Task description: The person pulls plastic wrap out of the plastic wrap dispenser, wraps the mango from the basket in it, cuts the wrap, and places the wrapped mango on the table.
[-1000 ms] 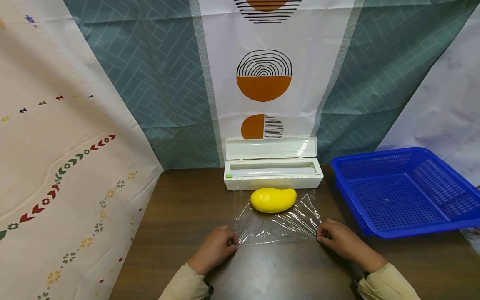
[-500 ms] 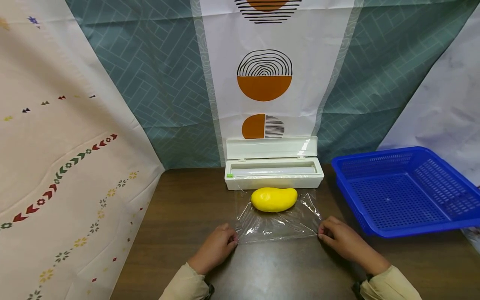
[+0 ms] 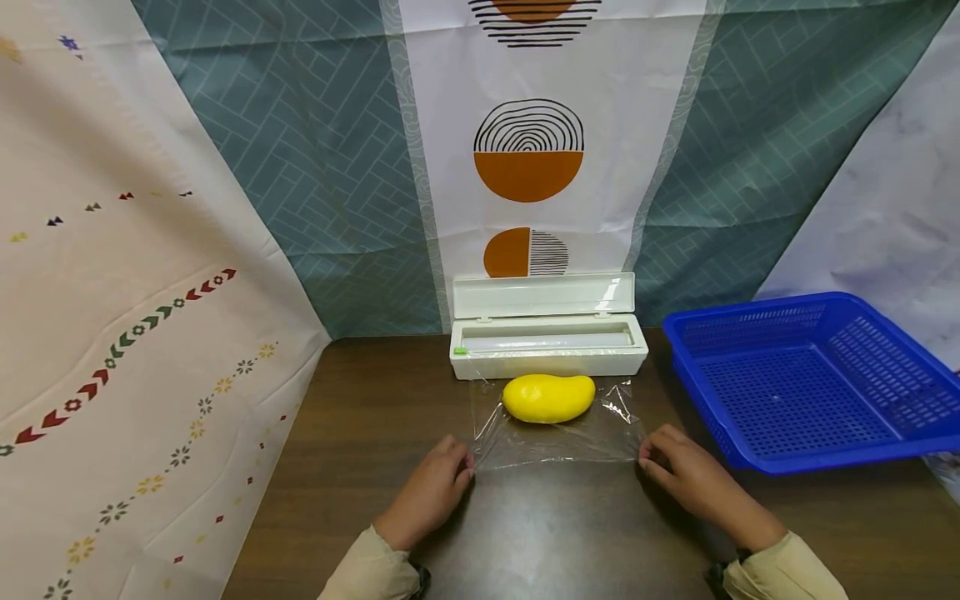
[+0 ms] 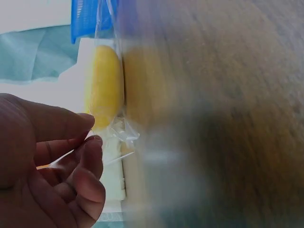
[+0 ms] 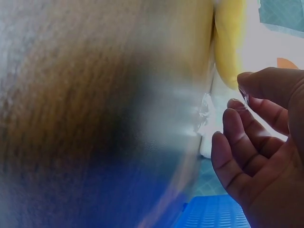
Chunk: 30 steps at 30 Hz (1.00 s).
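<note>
a yellow mango (image 3: 549,398) lies on its side near the middle of the tabletop (image 3: 375,400), resting on a sheet of clear plastic film (image 3: 558,446) just in front of a long white box (image 3: 551,365). the left hand (image 3: 427,493) pinches the film's near left corner between thumb and fingertips; the right hand (image 3: 688,477) pinches the near right corner the same way (the right wrist view shows a fold of film caught there). both hands stay well apart from the fruit, one to either side. the box has its lid (image 3: 543,297) raised, a pale roll (image 3: 547,342) inside and a small green tab (image 3: 461,351) at its front left. a blue basket (image 3: 840,461) stands to the right. behind the box hangs a teal cloth (image 3: 322,167) with a white panel (image 3: 450,108), printed with striped and rust-orange half circles (image 3: 528,177).
</note>
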Motion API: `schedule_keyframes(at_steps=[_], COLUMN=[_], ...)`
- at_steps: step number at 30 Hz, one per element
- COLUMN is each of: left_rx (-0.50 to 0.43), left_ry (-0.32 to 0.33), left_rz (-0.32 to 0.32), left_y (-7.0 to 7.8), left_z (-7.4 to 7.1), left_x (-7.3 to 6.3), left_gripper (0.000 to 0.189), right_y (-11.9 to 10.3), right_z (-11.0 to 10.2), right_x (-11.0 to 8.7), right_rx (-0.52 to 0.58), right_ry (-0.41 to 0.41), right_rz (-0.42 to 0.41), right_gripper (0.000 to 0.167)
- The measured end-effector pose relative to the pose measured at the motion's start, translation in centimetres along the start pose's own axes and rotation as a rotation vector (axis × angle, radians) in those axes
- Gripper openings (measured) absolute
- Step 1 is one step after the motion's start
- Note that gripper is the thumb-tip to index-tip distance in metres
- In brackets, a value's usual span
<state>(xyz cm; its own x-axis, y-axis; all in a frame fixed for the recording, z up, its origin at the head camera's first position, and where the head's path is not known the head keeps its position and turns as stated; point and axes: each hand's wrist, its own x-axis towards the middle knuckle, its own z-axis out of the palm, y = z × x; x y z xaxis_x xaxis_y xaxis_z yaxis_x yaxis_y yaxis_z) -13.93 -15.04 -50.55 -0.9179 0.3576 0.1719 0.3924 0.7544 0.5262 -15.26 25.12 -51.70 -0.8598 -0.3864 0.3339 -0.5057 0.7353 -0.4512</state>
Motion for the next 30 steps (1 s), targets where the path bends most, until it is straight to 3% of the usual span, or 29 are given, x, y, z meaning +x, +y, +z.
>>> schedule_keyframes(at_steps=[7, 21, 30], left_rx=[-0.019, -0.091, -0.227], left_ry=[0.016, 0.109, 0.079], left_rz=[-0.023, -0.047, -0.136], left_y=[0.2, 0.6, 0.6], left_z=[-0.3, -0.8, -1.2], left_x=[0.1, 1.2, 1.9], left_gripper=[0.013, 0.008, 0.005], right_y=[-0.2, -0.2, -0.3], right_z=[-0.1, -0.5, -0.8], right_x=[0.2, 1.6, 2.5], right_rx=[-0.012, 0.004, -0.002], right_ry=[0.053, 0.115, 0.139], right_rz=[0.006, 0.011, -0.013], right_gripper=[0.026, 0.025, 0.024])
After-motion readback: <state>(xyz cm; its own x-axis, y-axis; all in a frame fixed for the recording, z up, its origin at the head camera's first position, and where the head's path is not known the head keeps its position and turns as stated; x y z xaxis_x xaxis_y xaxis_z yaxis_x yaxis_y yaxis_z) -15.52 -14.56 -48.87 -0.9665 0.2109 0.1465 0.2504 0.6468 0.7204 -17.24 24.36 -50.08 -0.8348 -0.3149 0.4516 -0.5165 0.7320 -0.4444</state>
